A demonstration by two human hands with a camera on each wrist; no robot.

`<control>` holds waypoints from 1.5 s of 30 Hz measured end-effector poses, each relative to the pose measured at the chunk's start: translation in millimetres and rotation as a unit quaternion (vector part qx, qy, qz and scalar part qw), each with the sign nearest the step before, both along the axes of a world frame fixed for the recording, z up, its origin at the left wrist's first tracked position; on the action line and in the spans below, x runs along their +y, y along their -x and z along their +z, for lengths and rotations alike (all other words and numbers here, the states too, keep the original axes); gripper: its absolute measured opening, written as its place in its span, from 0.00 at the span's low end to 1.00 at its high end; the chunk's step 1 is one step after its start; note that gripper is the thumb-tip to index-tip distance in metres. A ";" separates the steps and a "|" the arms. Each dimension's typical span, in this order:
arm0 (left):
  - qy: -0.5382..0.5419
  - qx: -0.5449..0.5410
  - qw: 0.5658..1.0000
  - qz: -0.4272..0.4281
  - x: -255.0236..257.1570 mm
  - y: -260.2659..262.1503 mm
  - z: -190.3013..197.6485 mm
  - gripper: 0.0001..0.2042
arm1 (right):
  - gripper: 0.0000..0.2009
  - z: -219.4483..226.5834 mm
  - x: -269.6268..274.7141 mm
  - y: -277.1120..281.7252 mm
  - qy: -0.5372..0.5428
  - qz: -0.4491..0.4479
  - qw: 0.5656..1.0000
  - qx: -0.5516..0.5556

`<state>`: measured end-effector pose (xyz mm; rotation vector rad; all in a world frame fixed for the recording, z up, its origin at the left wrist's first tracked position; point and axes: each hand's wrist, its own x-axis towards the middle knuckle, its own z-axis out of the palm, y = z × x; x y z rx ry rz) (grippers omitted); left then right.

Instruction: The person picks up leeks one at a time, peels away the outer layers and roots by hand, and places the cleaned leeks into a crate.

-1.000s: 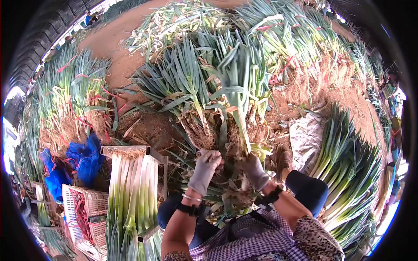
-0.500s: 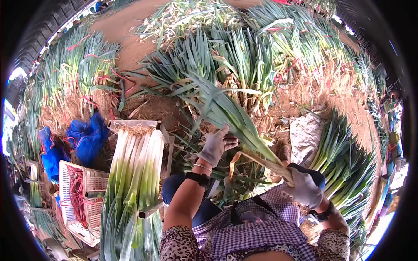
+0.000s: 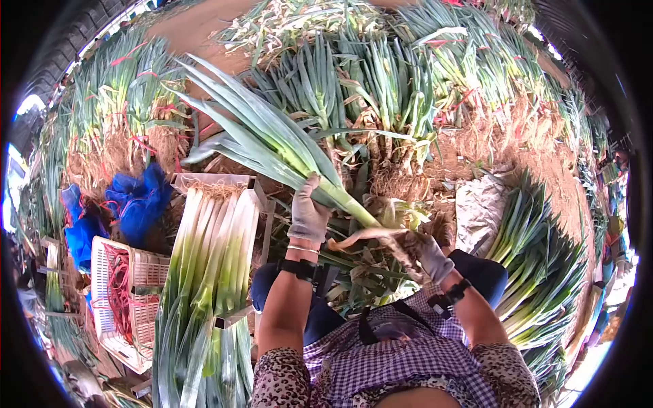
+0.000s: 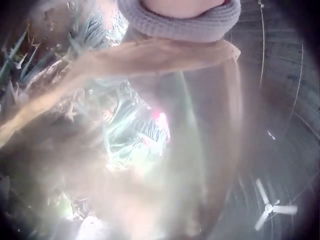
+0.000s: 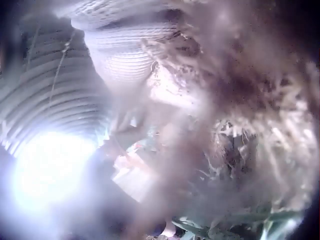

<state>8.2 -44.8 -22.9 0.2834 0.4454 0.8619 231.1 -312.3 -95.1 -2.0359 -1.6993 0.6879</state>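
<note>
In the head view I hold one long leek [image 3: 272, 146] across my lap, its green leaves fanning up to the left. My gloved left hand [image 3: 309, 207] grips the stalk where the leaves meet the pale shaft. My gloved right hand [image 3: 422, 250] holds the rooted end, with a peeled yellowish outer leaf [image 3: 360, 234] curling off between the hands. The left wrist view shows only the glove cuff [image 4: 180, 20] and blurred leaf; the right wrist view shows the glove cuff [image 5: 120, 45] and dirty roots [image 5: 260, 125].
A tray of cleaned white leeks [image 3: 211, 272] lies at my left, beside a white crate [image 3: 126, 299] with red ties and blue net bags [image 3: 136, 207]. Bundled unpeeled leeks [image 3: 381, 88] are piled ahead, more leeks [image 3: 544, 251] at the right. Trimmings [image 3: 354, 279] cover the ground by my knees.
The leek has swung from upright in the pile to lying across my lap, leaves now pointing left. My left hand took hold of the stalk; my right hand came back in with the root end.
</note>
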 end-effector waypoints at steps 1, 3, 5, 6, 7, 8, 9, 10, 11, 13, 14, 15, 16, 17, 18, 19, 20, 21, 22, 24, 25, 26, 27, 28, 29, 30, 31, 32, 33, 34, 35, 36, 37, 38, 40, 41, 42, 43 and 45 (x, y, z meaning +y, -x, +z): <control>-0.024 0.013 0.999 0.036 10.7 3.3 -10.5 0.14 | 0.19 -59.8 -8.7 -16.8 -0.016 0.012 0.994 -0.105; -0.071 -0.007 0.994 0.077 13.9 11.6 9.0 0.14 | 0.17 -72.8 -7.4 -30.7 0.134 -0.008 0.945 -0.300; -0.096 0.007 0.991 0.093 28.0 16.0 12.1 0.14 | 0.15 -37.8 28.0 -16.9 0.077 -0.190 0.977 0.051; -0.093 0.021 0.992 0.087 28.7 16.6 8.8 0.14 | 0.15 -16.8 56.0 -6.4 0.017 -0.213 0.955 0.206; -0.118 0.029 0.987 0.106 24.4 11.5 19.9 0.13 | 0.15 3.7 83.9 3.7 -0.035 -0.226 0.912 0.342; -0.089 0.041 0.987 0.128 17.6 7.7 32.2 0.12 | 0.20 77.7 112.2 41.8 -0.091 -0.118 0.979 0.139; -0.091 0.056 0.983 0.149 14.8 1.5 33.2 0.15 | 0.28 76.2 137.1 53.4 -0.092 -0.099 0.955 0.263; -0.103 0.085 0.979 0.157 12.6 -0.3 28.6 0.17 | 0.32 97.1 158.7 73.2 -0.185 -0.001 0.977 0.111; -0.121 0.092 0.980 0.130 12.3 -3.2 26.1 0.16 | 0.32 109.5 172.1 95.9 -0.169 -0.037 0.984 0.045; -0.140 0.016 0.981 0.133 7.4 -6.1 22.4 0.19 | 0.30 98.8 188.8 102.2 -0.172 -0.071 0.979 0.079; -0.147 -0.031 0.981 0.120 8.0 -3.7 23.2 0.19 | 0.28 83.7 196.8 93.0 -0.188 -0.068 0.963 0.180; -0.157 -0.090 0.978 0.108 10.3 -0.4 23.7 0.20 | 0.25 101.1 193.9 97.7 -0.145 -0.098 0.931 0.321; -0.164 -0.146 0.971 0.092 8.2 5.6 34.8 0.20 | 0.23 92.4 193.5 92.8 -0.141 -0.107 0.898 0.402; -0.174 -0.097 0.975 0.097 5.2 9.3 47.2 0.21 | 0.23 88.7 188.6 80.2 -0.093 -0.097 0.877 0.461; -0.177 -0.089 0.977 0.078 14.4 7.7 41.4 0.20 | 0.23 95.4 184.9 74.5 -0.048 -0.086 0.850 0.517; -0.171 -0.076 0.981 0.057 19.1 3.9 27.8 0.19 | 0.23 109.0 182.6 76.3 -0.060 -0.054 0.893 0.442; -0.165 -0.065 0.984 0.035 22.8 -1.4 14.5 0.18 | 0.23 107.8 185.5 80.3 -0.078 -0.048 0.902 0.422; -0.158 -0.054 0.985 0.044 20.7 -3.3 17.9 0.16 | 0.23 109.8 190.2 86.6 -0.096 -0.042 0.910 0.401; -0.134 -0.030 0.988 0.066 18.6 -4.4 16.2 0.16 | 0.22 112.1 191.9 93.2 -0.113 -0.038 0.917 0.380; -0.139 -0.005 0.983 0.117 14.5 -12.9 15.6 0.16 | 0.21 114.0 193.1 103.2 -0.113 -0.086 0.913 0.383; -0.124 -0.010 0.986 0.111 13.1 -12.1 16.5 0.16 | 0.21 111.4 193.6 104.9 -0.112 -0.098 0.908 0.393; -0.110 -0.016 0.988 0.106 11.5 -10.9 17.3 0.16 | 0.20 109.7 194.6 106.9 -0.110 -0.110 0.902 0.402; -0.094 -0.021 0.990 0.100 9.6 -9.3 18.4 0.16 | 0.20 108.5 193.7 113.4 -0.144 -0.115 0.894 0.407; -0.094 -0.014 0.989 0.113 9.2 -8.8 17.9 0.16 | 0.19 105.9 193.8 117.3 -0.148 -0.128 0.885 0.423; -0.092 -0.006 0.988 0.126 8.8 -8.3 17.3 0.16 | 0.19 101.5 193.3 120.7 -0.151 -0.143 0.875 0.438; -0.091 0.001 0.987 0.136 8.5 -8.9 16.0 0.15 | 0.18 101.2 193.2 125.1 -0.155 -0.158 0.864 0.452; -0.097 0.022 0.982 0.159 9.1 -8.8 13.8 0.14 | 0.16 100.8 195.3 129.0 -0.166 -0.156 0.873 0.432; -0.102 0.041 0.978 0.178 9.2 -9.1 11.3 0.13 | 0.14 102.1 191.5 130.3 -0.163 -0.169 0.885 0.403; -0.083 0.053 0.978 0.185 6.7 -6.6 19.4 0.13 | 0.13 101.6 189.2 132.6 -0.160 -0.177 0.902 0.359; -0.065 0.066 0.977 0.192 5.4 -1.0 28.6 0.14 | 0.13 110.3 187.6 139.6 -0.156 -0.185 0.918 0.315; -0.068 0.088 0.975 0.194 9.5 2.2 24.9 0.13 | 0.12 122.9 177.6 146.6 -0.177 -0.171 0.949 0.196; -0.072 0.110 0.971 0.198 14.8 5.2 20.6 0.11 | 0.13 104.0 170.0 136.4 -0.177 -0.148 0.957 0.177; -0.070 0.108 0.969 0.211 19.7 9.9 20.9 0.11 | 0.14 81.7 155.8 123.2 -0.144 -0.131 0.970 0.144; -0.069 0.107 0.966 0.225 24.1 14.9 21.8 0.10 | 0.15 75.0 136.4 113.2 -0.088 -0.140 0.967 0.192; -0.089 0.084 0.962 0.245 26.9 22.7 28.2 0.10 | 0.18 69.5 96.8 94.7 0.051 -0.185 0.917 0.349; -0.104 0.082 0.959 0.249 31.6 24.2 16.5 0.10 | 0.22 46.5 74.4 76.2 0.055 -0.179 0.924 0.335; -0.107 0.085 0.961 0.241 28.7 25.6 19.8 0.11 | 0.23 44.6 63.7 55.4 0.146 -0.161 0.961 0.172; -0.117 0.112 0.958 0.237 26.8 24.8 16.4 0.12 | 0.25 46.6 54.5 37.1 0.240 -0.122 0.963 0.008; -0.097 0.142 0.965 0.198 14.4 22.6 27.2 0.15 | 0.30 47.6 49.5 22.7 0.176 -0.126 0.975 -0.049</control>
